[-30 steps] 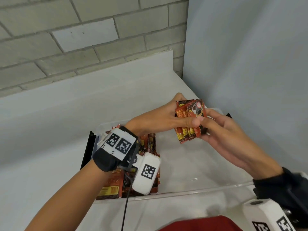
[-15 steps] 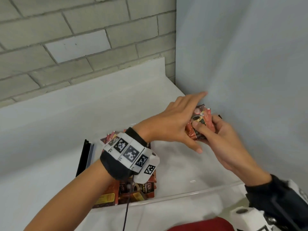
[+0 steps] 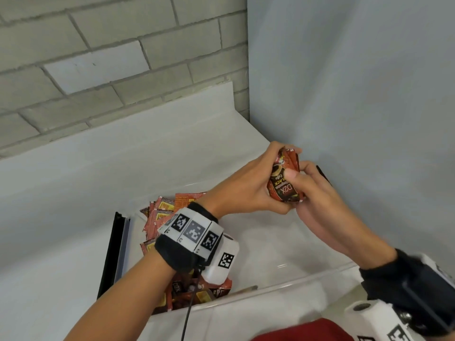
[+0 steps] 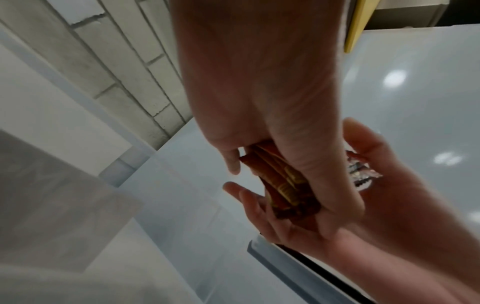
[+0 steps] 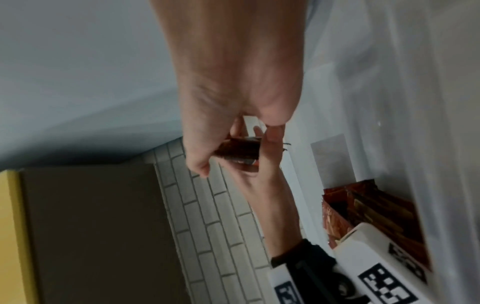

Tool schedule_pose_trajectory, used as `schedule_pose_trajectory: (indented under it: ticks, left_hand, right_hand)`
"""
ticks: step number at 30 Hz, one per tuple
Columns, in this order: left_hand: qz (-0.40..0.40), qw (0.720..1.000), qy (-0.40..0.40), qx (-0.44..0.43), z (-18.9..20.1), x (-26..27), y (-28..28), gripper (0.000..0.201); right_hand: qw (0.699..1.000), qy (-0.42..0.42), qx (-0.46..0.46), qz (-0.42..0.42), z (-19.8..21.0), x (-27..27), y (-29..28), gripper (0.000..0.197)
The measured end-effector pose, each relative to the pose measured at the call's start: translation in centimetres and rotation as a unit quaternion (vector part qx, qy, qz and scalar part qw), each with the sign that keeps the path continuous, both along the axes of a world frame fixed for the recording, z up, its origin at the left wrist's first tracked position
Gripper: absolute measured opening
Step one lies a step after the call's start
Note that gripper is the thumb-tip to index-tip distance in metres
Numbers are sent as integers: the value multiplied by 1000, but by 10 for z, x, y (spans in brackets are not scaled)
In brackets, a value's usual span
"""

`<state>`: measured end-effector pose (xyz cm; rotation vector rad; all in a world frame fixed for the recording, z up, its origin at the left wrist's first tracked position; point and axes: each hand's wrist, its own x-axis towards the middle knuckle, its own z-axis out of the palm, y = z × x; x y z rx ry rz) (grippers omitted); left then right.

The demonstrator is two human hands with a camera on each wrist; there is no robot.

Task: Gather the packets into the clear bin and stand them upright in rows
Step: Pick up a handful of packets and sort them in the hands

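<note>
A small stack of red-brown coffee packets (image 3: 284, 183) is held in the air above the far right part of the clear bin (image 3: 270, 290). My left hand (image 3: 256, 185) grips the stack from the left, fingers curled over its top. My right hand (image 3: 305, 190) holds it from the right, thumb pressed on the front packet. The left wrist view shows the packets' edges (image 4: 283, 185) squeezed between both hands. In the right wrist view the stack (image 5: 240, 152) sits dark between the fingers. Several packets (image 3: 163, 212) stand packed along the bin's left side.
The bin sits on a white table (image 3: 73, 193) in a corner, with a brick wall (image 3: 98, 57) behind and a pale panel (image 3: 357, 94) on the right. A black strip (image 3: 110, 252) lies along the bin's left edge. The bin's right half (image 3: 270, 244) holds no packets.
The fanned packets have been squared into a tight stack and turned front-face toward me. My left hand's fingers went from stretched over the stack to curled round it.
</note>
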<state>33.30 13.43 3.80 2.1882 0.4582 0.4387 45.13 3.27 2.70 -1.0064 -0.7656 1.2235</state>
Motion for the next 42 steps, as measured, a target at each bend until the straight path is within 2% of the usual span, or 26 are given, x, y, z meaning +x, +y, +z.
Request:
schedule_pose_trajectory:
  ticks: [3,9,11,14,17,20,23,26,29,32,36,38,40,42]
  left_hand:
    - [-21,1000,-10,-1,-1,-3,0,88]
    - [-79,996,-16,45,-14,1,-4,92]
    - [-71,996,-28,52,-17,1,-5,102]
    - [-73,995,-64,34,-18,3,-12,110]
    - [-87,992,-79,49,-18,4,-17,100]
    - [-91,990,-71,85,-18,4,-15,71]
    - [-85,988,-91,90,-17,4,-12,55]
    - [-59,989,-112,78,-15,2,-8,54]
    - [-40,989,-126,72,-13,1,-8,61]
    - [-29,989,-130,61,-12,2,-9,65]
    - [-28,988,-134,76,-10,-1,-8,66]
    - [-39,986,-136,82,-10,-1,-9,62]
    - [-51,987,-126,82,-9,-1,-9,53]
    - [-59,988,-111,89,-9,0,-9,52]
  right_hand:
    - [998,43,-5,50,4,1,1,84]
    - [995,-48,-41,71,3,0,-5,99]
    - [995,-56,-49,66,2,-1,-5,93]
    - [993,-77,-68,51,3,-4,-5,65]
    - [990,-101,-84,49,1,-4,-5,70]
    - [987,-121,-85,59,4,-4,-6,68]
    - [992,-85,-61,74,5,-2,-7,74]
    - [994,-54,-47,84,6,-1,-6,96]
    - [995,-43,-37,84,6,0,-7,85]
    - [992,-77,-37,89,5,-2,-8,83]
    - [985,-132,-39,101,0,-3,-8,95]
    - [986,-129,-40,102,0,-3,-7,106]
    - [991,-81,-44,100,2,-2,-6,95]
    - [995,-14,-56,86,6,1,-6,63]
